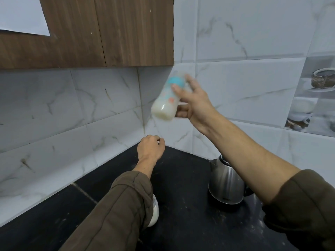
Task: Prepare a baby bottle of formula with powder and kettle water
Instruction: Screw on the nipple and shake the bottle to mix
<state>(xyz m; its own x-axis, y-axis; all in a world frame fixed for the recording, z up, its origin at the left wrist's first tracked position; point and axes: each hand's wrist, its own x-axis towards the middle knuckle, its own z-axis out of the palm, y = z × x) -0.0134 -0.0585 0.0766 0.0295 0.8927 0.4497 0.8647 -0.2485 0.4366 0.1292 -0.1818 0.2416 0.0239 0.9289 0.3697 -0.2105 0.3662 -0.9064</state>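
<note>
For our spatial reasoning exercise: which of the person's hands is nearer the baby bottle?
Right. The right hand grips the baby bottle, raised in front of the tiled wall; the left hand is below it, apart, over the black counter.

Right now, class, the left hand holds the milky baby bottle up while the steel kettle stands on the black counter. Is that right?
No: the head view shows the right hand holding the milky baby bottle up; the left hand hangs lower. The steel kettle does stand on the black counter.
</note>
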